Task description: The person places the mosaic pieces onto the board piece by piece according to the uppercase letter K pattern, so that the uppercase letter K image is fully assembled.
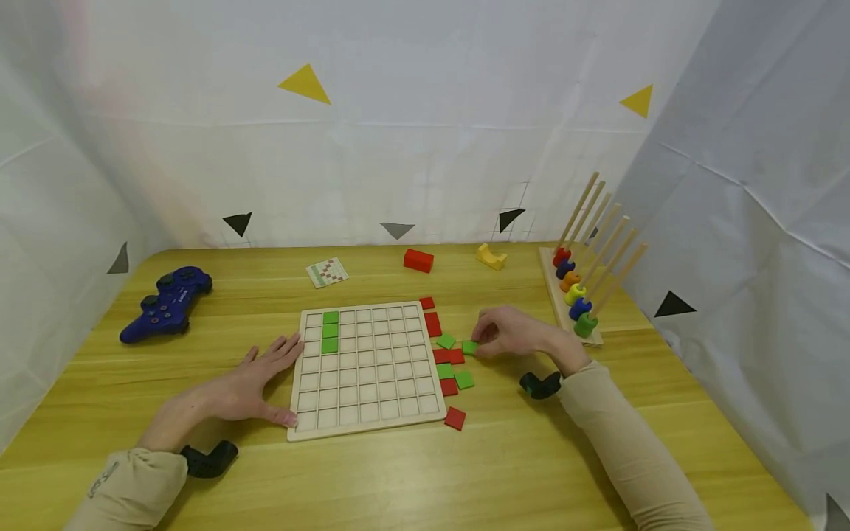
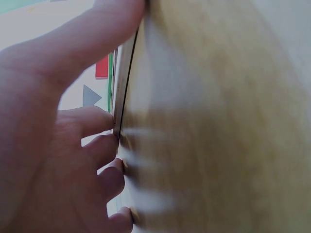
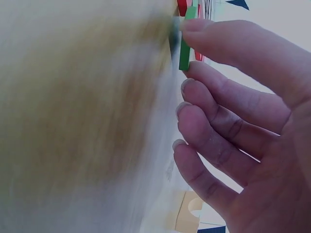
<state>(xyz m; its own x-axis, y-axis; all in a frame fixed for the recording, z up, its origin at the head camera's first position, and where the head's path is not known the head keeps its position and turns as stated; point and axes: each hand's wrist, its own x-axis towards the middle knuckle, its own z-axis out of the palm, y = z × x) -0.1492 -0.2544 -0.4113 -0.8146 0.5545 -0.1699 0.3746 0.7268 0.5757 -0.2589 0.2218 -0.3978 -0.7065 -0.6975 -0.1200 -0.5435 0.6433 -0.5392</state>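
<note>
Evidently pinched a green tile (image 1: pixel 469 347) between right fingers (image 3: pixel 233 92), near loose red tiles (image 1: pixel 449 387); spread left fingers (image 2: pixel 103 150) wide against the grid board (image 1: pixel 368 393); perhaps risked scattering the red tiles by sweeping low.

Lettering on the blue controller (image 1: pixel 166 308) and left sleeve (image 1: pixel 136 487) cannot be read.

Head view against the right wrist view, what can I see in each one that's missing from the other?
Only the head view shows the left hand beside the gridded board seen whole, the blue game controller and the small patterned card. Only the right wrist view shows the palm side of the right hand, its fingers seen from the inside. Both share that hand pinching a green tile, red tiles nearby and the wooden tabletop.
</note>
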